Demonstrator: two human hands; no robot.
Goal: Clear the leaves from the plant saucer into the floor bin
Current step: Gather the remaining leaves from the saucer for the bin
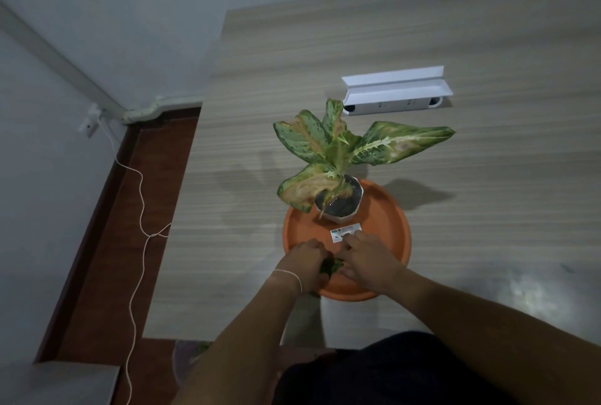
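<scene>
- The left hand (307, 261) sits over the near-left rim of the orange plant saucer (383, 225), fingers curled closed around a small clump of green leaves (331, 266).
- The leaves lie between the two hands, at the left hand's fingertips and just beside the right hand's thumb side.
- The right hand (369, 258) rests palm down inside the saucer, fingers loosely spread and flat; whether it grips any leaf cannot be told.
- A white label card (345, 231) lies on the saucer just beyond the right hand's fingertips, touching or nearly so.
- Farther ahead of both hands a white pot (341, 206) with a variegated plant (331, 147) stands on the saucer's far side.
- The saucer rests on the wood-grain tabletop (487, 193).
- A thin string band (289, 276) circles the left wrist.
</scene>
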